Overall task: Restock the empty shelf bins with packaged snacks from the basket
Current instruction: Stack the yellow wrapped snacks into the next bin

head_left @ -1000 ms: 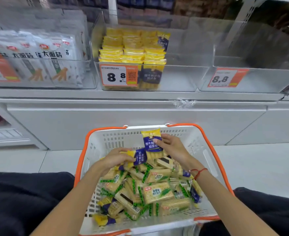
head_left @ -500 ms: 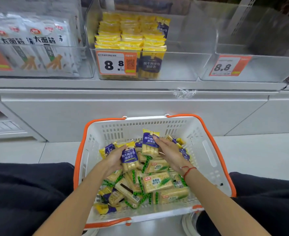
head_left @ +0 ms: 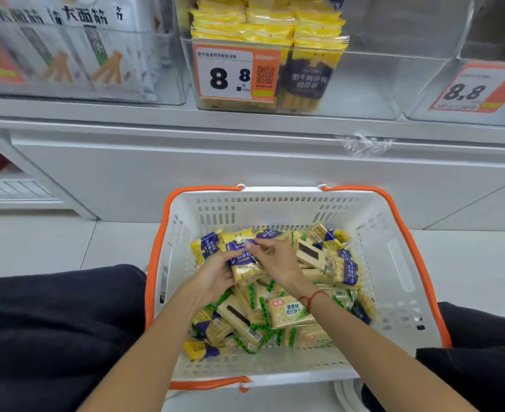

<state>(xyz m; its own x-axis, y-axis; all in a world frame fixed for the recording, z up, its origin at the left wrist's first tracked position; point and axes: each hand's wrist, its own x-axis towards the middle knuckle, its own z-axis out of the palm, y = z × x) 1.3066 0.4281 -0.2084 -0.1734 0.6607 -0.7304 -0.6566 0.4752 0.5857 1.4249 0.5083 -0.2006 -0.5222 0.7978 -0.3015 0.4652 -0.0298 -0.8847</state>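
A white basket (head_left: 394,263) with orange handles stands on the floor between my knees, holding several yellow-and-purple snack packs and green-patterned cracker packs (head_left: 287,312). My left hand (head_left: 215,275) grips a stack of yellow-and-purple packs (head_left: 245,263) from below. My right hand (head_left: 278,260) pinches the top of that same stack. Above, a clear shelf bin (head_left: 364,84) is part filled with the same yellow-and-purple packs (head_left: 307,75) on its left side. To its right is another clear bin (head_left: 423,93) with an 8.8 price tag.
The bin at the upper left holds white snack bags (head_left: 96,55). A white shelf front (head_left: 245,162) runs below the bins, with a scrap of clear tape (head_left: 364,144) on its edge. My dark trouser legs (head_left: 52,322) flank the basket on the tiled floor.
Both hands have come together over the basket, joining their separate packs into one stack. The view has moved closer to the shelf and tilted down.
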